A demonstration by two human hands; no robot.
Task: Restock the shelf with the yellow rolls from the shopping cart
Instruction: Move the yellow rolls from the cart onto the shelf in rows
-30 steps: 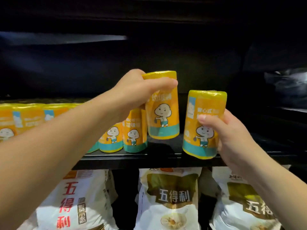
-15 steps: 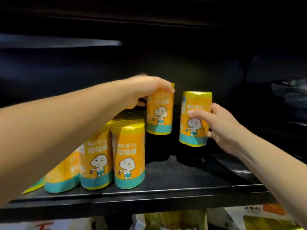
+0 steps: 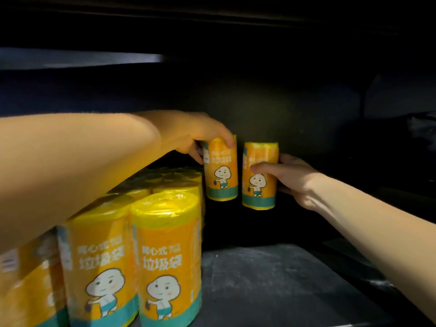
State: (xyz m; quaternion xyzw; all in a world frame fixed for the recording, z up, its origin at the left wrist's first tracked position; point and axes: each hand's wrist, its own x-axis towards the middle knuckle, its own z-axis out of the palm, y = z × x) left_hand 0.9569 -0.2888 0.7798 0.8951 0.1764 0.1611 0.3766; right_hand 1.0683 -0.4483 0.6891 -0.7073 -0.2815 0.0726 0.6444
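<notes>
Two yellow rolls (image 3: 221, 178) (image 3: 259, 190), one per curled hand (image 3: 195, 134) (image 3: 291, 178)

Both hands are pushing deeper: the left hand (image 3: 188, 135) and right hand (image 3: 292, 178) are carrying their yellow rolls (image 3: 221, 171) toward the shelf's (image 3: 283, 279) back.

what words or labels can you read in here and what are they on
"垃圾袋": large white print on the front right roll and the front left roll.
"背心式": smaller line above it on both; the tiny mark beside it is too blurred to read.
"垃圾袋": on the rear left roll, gripped by the left hand; the line above is blurred.
Rear right roll, gripped by the right hand: print blurred and partly covered, unreadable.
</notes>
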